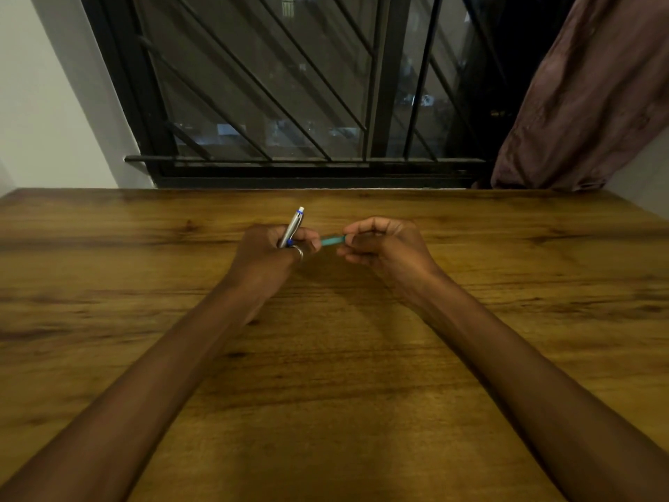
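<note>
So, both our hands sit over the middle of the wooden table (325,393), near its far edge. Our left hand (269,253) is curled tight round a silver pen (292,226), white-and-blue end pointing up and away. Our right hand (383,244) pinches one end of a short teal tube (333,241). The other end meets our left fingertips; we can't tell if they grip it. A barred window (289,85) and a curtain (586,103) are behind.
</note>
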